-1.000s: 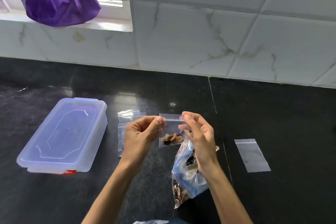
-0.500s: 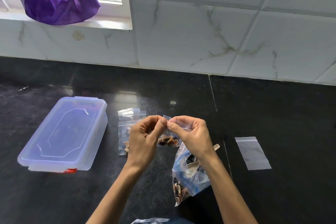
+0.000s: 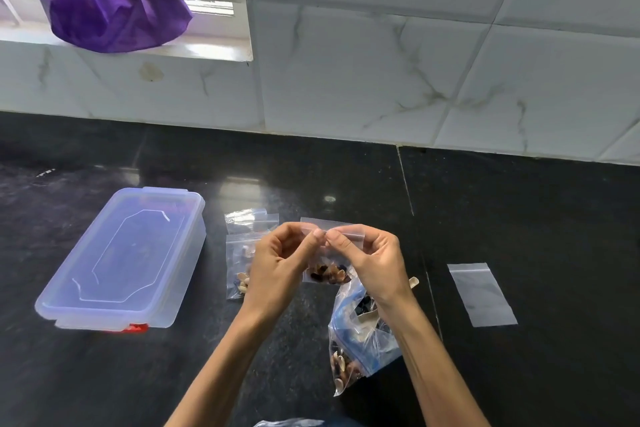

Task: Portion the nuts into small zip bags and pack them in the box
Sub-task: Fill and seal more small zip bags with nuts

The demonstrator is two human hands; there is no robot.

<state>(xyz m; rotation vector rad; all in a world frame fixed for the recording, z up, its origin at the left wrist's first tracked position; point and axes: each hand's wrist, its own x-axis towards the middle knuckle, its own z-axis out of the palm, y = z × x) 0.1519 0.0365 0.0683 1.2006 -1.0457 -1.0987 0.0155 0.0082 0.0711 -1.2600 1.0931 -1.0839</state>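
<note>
Both hands, left hand [image 3: 277, 270] and right hand [image 3: 372, 263], pinch the small zip bag [image 3: 329, 274] of nuts at its top edge above the bench [image 3: 519, 218].

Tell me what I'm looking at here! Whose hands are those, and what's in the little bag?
No machine here: a person wears a camera on their head, so you look down at their own two hands. The left hand and right hand pinch the top of a small zip bag with nuts inside. On the black counter lie a closed plastic box, more small bags with nuts, the big nut bag, and one empty bag.
</note>
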